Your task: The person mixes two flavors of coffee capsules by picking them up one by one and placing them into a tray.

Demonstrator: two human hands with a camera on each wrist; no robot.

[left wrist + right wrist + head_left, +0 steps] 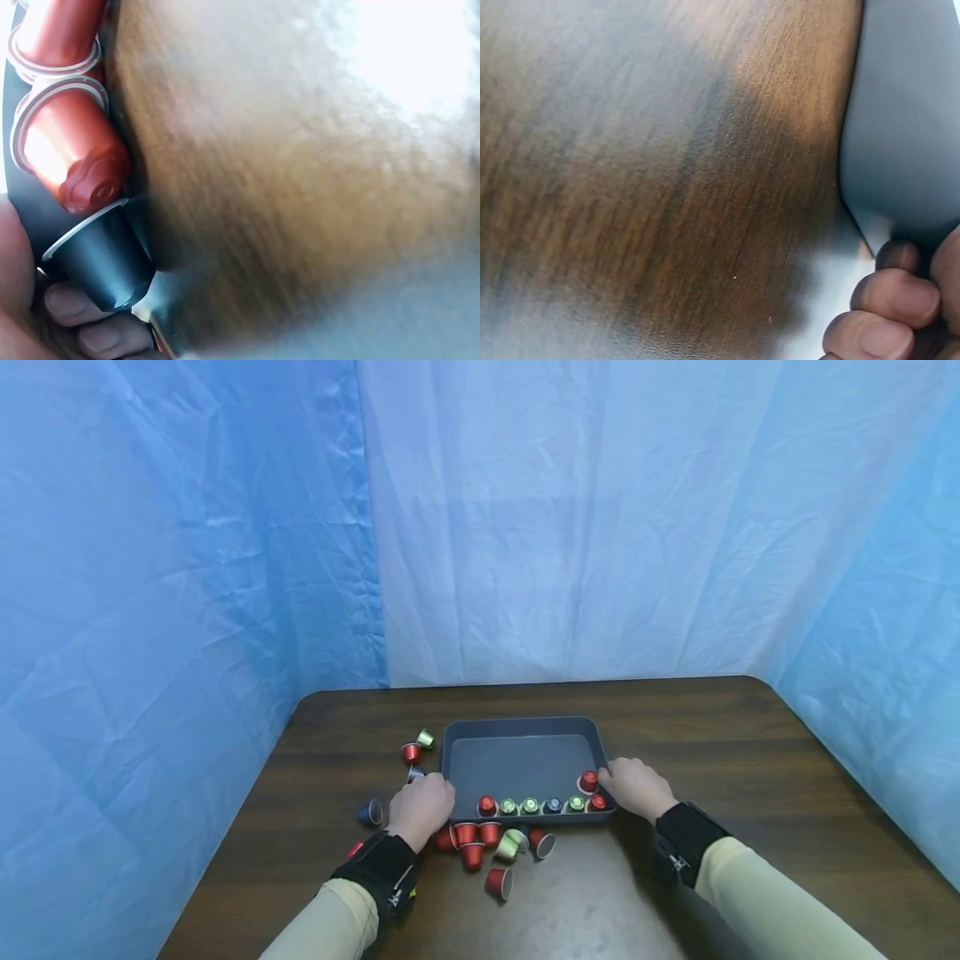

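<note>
A dark grey baking tray (517, 756) lies on the table between my hands. My left hand (422, 806) grips its left side near the front corner; my right hand (637, 787) holds the right side, fingers curled at the wall (904, 112). Along the tray's front stands a row of coffee capsules: red (487, 806), green (530, 807) and dark blue (552, 806) ones, bottoms up. Another red capsule (588, 782) sits behind the row's right end. In the left wrist view, a black capsule (105, 255) is right beside my left fingers, near a red capsule (79, 150).
Several loose capsules lie before the tray, including red (472, 856), green (506, 847) and a tipped red one (499, 882). Left of the tray are a dark blue capsule (371, 812), a red one (411, 752) and a green one (425, 738). Blue curtains (525, 527) surround the wooden table (712, 735).
</note>
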